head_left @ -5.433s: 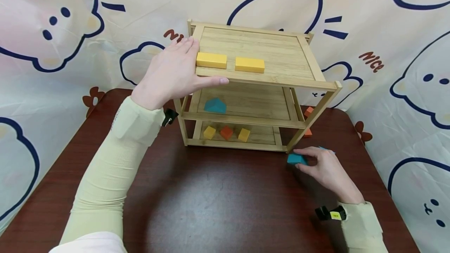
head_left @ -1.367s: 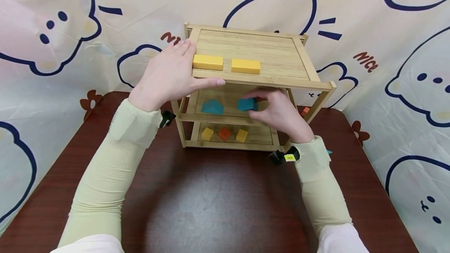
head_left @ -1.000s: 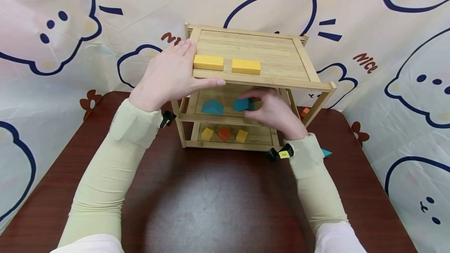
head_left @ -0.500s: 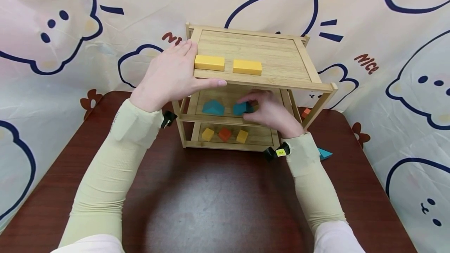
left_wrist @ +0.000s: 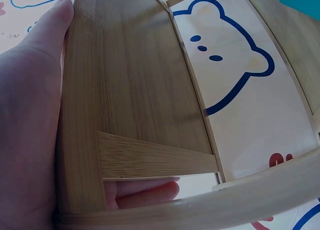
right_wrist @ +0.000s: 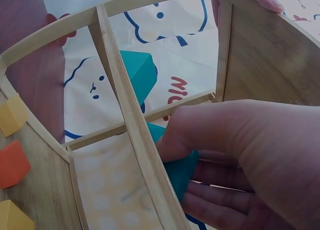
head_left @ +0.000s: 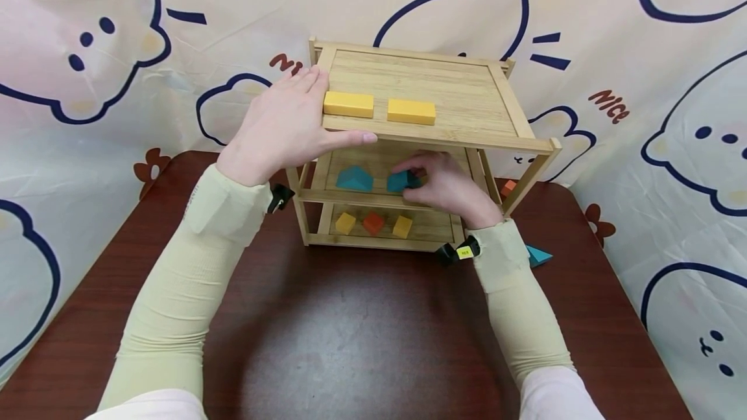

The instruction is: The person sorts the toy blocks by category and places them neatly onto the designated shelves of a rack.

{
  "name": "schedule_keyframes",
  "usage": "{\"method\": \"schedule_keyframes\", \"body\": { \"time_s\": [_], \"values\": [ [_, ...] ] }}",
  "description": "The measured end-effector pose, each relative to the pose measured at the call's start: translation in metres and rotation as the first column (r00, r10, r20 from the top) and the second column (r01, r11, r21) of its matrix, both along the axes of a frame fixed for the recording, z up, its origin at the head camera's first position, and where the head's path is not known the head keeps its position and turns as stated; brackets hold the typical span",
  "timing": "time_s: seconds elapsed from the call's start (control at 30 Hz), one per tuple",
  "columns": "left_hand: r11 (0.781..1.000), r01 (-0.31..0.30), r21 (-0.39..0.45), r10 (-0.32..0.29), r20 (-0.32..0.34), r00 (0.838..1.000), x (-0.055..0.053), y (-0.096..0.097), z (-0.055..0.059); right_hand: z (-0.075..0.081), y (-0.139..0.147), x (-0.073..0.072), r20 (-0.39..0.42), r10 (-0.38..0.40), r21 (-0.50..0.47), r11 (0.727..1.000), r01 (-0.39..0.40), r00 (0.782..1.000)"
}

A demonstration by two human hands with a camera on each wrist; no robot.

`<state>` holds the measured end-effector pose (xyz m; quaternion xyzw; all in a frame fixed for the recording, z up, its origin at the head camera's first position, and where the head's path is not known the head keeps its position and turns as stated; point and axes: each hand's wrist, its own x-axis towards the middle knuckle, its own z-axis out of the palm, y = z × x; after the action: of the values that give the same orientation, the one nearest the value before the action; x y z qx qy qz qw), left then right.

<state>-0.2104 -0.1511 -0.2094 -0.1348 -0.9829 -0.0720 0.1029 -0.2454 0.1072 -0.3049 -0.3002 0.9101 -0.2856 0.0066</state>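
My left hand (head_left: 283, 123) rests on the left front corner of a three-tier wooden rack (head_left: 420, 76). Its fingers lie straight along the side, and the thumb stretches along the front edge. On the middle shelf, my right hand (head_left: 446, 186) pinches a blue triangular block (head_left: 399, 181) between thumb and fingers. In the right wrist view the thumb covers part of this block (right_wrist: 182, 172). To its left on the same shelf sits another blue triangular block (head_left: 355, 178), apart from it. Two yellow rectangular blocks (head_left: 348, 104) lie on the top shelf, close to my left hand.
The bottom shelf bears two yellow blocks (head_left: 345, 223) with an orange block (head_left: 373, 223) between them. Right of the rack, a blue pointed block (head_left: 538, 256) and an orange block (head_left: 508, 187) lie on the dark table (head_left: 327, 329). A patterned cloth (head_left: 688, 115) hangs behind.
My right hand has carried the blue triangular block from the table by the rack's right front leg onto the middle shelf, then shifted slightly left. The left hand has stayed in place.
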Motion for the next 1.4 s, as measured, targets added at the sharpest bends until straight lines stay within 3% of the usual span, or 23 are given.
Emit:
{"method": "schedule_keyframes", "body": {
  "time_s": [0.27,0.73,1.07,1.4],
  "values": [
    [1.000,0.009,0.017,-0.008,-0.033,0.999,0.000,0.001,0.000,0.000,0.005,0.002,-0.032,0.022,-0.050,0.998,-0.024,0.999],
    [1.000,0.012,0.010,-0.012,-0.016,1.000,0.001,0.000,-0.002,0.005,0.019,0.018,-0.089,0.010,-0.110,0.994,-0.020,0.996],
    [1.000,0.004,0.012,-0.004,-0.004,1.000,0.000,0.001,-0.001,0.005,0.029,0.031,-0.208,-0.013,-0.129,0.992,-0.015,0.978],
    [1.000,-0.004,0.012,0.004,0.003,1.000,0.001,0.001,-0.001,0.004,0.037,0.050,-0.323,0.026,-0.152,0.985,-0.079,0.946]
  ]
}}
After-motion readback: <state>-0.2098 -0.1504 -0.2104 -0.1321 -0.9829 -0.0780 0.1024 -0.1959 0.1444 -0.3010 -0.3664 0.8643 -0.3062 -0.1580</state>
